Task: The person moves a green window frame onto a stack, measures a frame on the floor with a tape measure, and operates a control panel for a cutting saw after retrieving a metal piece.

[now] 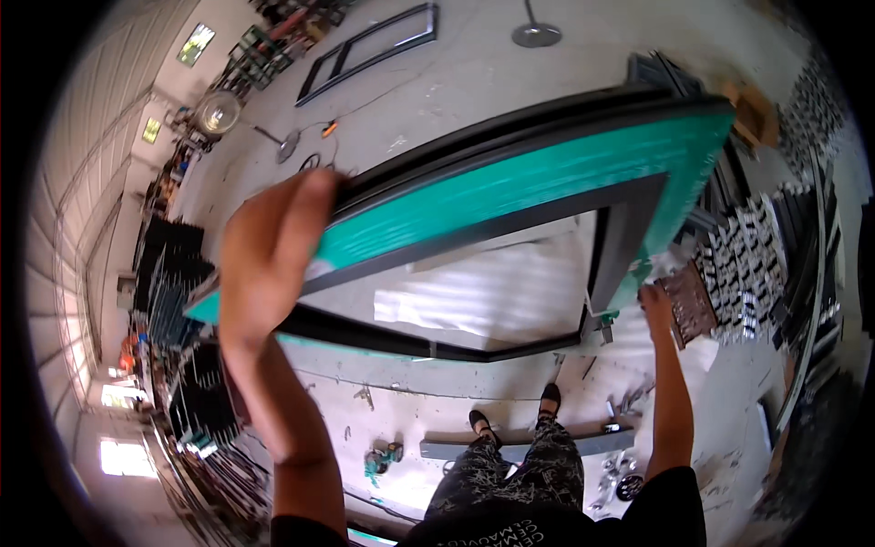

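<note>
A large dark window frame [510,191], its face covered with green protective film, is held up and tilted in front of me. My left hand [273,255] is wrapped over its near-left part, with the thumb side at the black upper edge. At the lower right corner of the frame, my right hand [654,305] grips the side piece; its fingers are partly hidden. A strip of green film hangs loose near that hand. Through the frame's opening a white sheet [483,287] shows on the floor.
Another dark frame [365,55] lies on the floor farther off, near a round stand base [536,35]. Stacked metal profiles [752,264] fill the right side. A long grey bar [592,445] lies by my feet, with a power tool [383,460] to its left.
</note>
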The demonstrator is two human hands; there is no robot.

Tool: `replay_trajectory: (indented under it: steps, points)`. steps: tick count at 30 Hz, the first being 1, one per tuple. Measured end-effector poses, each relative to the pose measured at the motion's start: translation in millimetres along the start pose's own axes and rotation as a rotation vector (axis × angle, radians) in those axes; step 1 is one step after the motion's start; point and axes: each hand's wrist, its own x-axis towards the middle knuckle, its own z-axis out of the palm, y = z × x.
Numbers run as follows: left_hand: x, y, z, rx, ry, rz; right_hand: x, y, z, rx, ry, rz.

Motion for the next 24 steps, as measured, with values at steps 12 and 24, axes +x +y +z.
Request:
replay_trajectory:
  steps: [12,24]
  points:
    - [-29,-29,-40,0.162,-0.035,0.014,-7,-104,29,0.942,-0.934,-0.409]
    - [-111,-216,-128,-0.151,0.232,-0.141,-216,-233,125,0.615,-0.655,-0.345]
